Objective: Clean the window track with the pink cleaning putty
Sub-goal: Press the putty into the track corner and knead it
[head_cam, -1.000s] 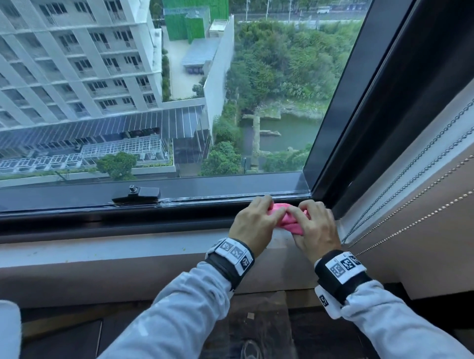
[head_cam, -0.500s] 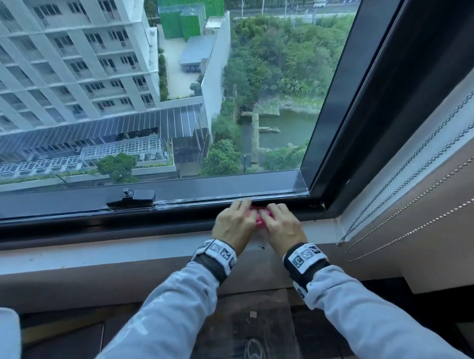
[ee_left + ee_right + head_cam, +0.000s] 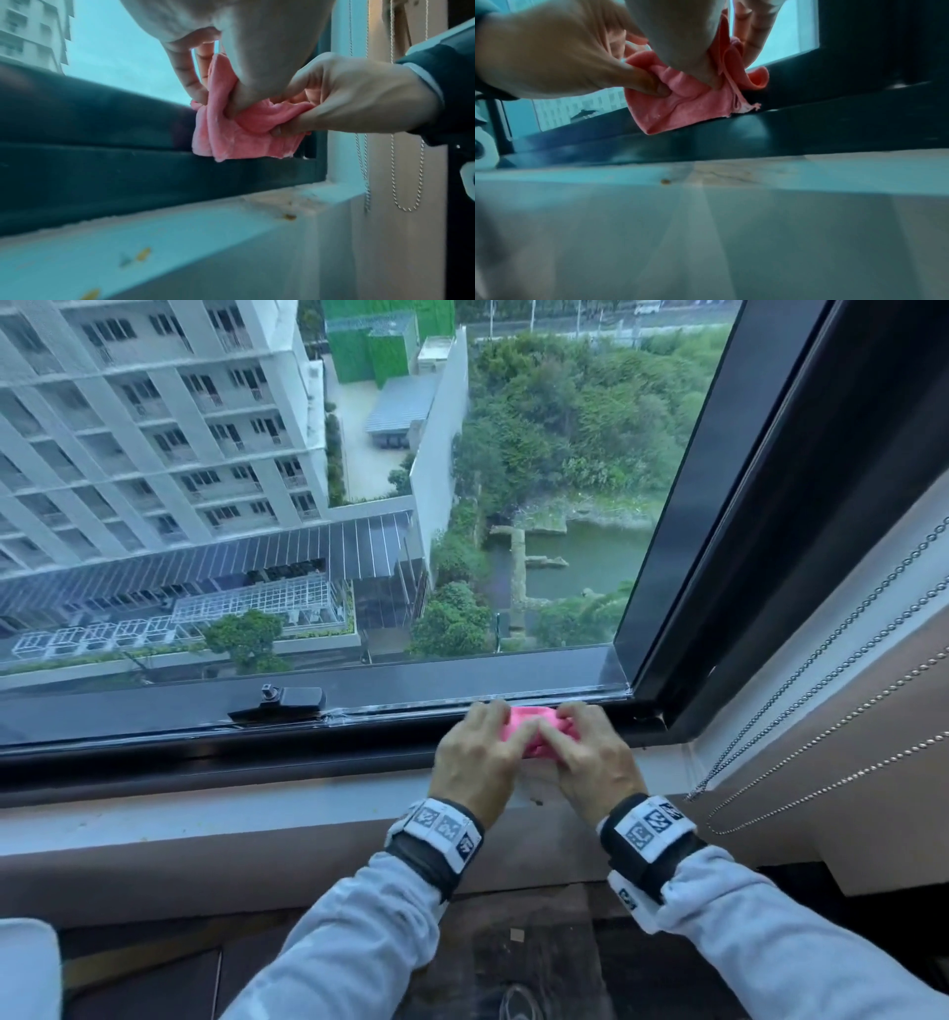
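The pink cleaning putty (image 3: 534,730) hangs between both hands over the dark window track (image 3: 308,737), near its right-hand corner, its lower edge touching the track. It looks soft, light and tacky, folding and stretching into thin flaps. The left hand (image 3: 480,760) and right hand (image 3: 590,762) each pinch its upper folds between thumb and fingers (image 3: 190,79). Gripping the thick middle should keep it from tearing.
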